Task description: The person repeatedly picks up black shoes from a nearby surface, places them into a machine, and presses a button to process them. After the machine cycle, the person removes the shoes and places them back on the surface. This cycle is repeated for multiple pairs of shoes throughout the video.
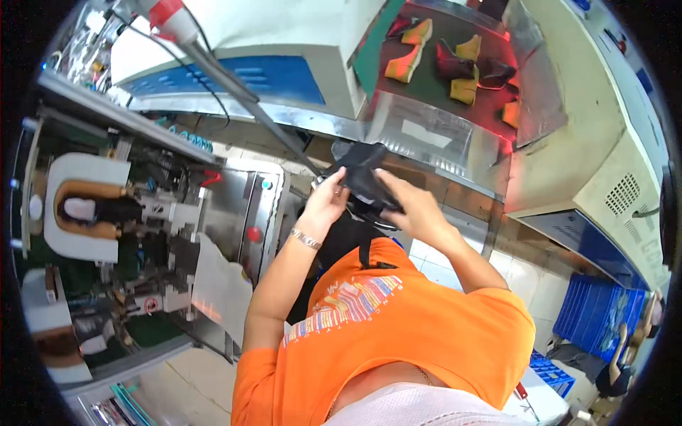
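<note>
A white perforated cloth [426,410] lies nearest, at the lower edge, and beyond it spreads the wearer's orange shirt [419,319] with a striped print on the chest. Both forearms reach to the far side of the shirt. The left hand [327,202], a silver metal wristband [306,238] on its wrist, and the right hand [420,211] are apart, on either side of a dark black article [362,167]. The left fingers are bent at its left edge; the right fingers are stretched along its right side, thumb spread nearer. How firmly either one grips cannot be told.

On the left stands a machine with a pale U-shaped pad [64,170] around a tan one [74,188], and a red button [253,233] on its metal casing. Far off, a white cabinet [249,32] has a blue panel [234,82]. Far right, yellow wedge-shaped pieces [403,65] and dark shoe-like pieces [455,65] lie on a red-lit surface [430,89]. A blue crate [593,312] sits on the right, with another person [614,376] beside it.
</note>
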{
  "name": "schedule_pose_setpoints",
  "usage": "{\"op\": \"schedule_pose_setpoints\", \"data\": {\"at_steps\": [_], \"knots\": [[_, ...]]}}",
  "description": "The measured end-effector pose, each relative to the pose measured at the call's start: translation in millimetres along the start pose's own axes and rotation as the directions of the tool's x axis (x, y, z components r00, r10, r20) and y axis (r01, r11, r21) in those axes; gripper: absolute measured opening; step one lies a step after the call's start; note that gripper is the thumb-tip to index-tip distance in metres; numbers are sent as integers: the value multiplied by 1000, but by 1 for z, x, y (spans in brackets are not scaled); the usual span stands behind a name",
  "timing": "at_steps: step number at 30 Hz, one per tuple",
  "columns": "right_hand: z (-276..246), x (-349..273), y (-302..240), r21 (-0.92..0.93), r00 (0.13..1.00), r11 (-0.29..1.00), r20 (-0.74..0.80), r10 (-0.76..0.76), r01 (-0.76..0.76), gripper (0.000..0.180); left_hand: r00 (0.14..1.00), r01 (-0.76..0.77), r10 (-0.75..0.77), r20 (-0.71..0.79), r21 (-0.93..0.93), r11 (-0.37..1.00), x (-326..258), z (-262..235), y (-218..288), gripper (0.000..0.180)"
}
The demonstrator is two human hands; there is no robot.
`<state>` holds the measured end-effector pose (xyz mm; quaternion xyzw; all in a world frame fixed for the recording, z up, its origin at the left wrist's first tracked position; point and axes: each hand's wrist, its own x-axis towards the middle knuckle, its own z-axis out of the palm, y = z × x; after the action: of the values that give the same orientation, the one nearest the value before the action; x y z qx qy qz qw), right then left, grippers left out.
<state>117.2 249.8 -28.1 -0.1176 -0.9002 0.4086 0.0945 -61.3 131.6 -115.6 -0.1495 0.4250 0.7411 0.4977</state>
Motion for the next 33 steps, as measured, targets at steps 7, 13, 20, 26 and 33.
{"op": "schedule_pose_setpoints", "data": {"at_steps": [7,13,20,26,33], "knots": [[-62,76,111,-200,908,965,-412,73,-168,24,930,160,-195,311,133,978,25,43,-15,37],[-120,205,182,-300,798,916,-601,36,-268,22,981,168,-179,81,122,978,4,-44,-9,30],[-31,320,334,329,843,832,-155,515,-448,67,999,54,-52,-15,189,980,-17,-50,32,25],[4,336,385,186,686,862,-537,491,-472,54,978,80,-65,-197,69,994,-41,-98,15,29],[-97,309,410,87,148,634,-940,308,-768,34,870,-51,-238,-432,-558,828,-125,-223,-57,18]]}}
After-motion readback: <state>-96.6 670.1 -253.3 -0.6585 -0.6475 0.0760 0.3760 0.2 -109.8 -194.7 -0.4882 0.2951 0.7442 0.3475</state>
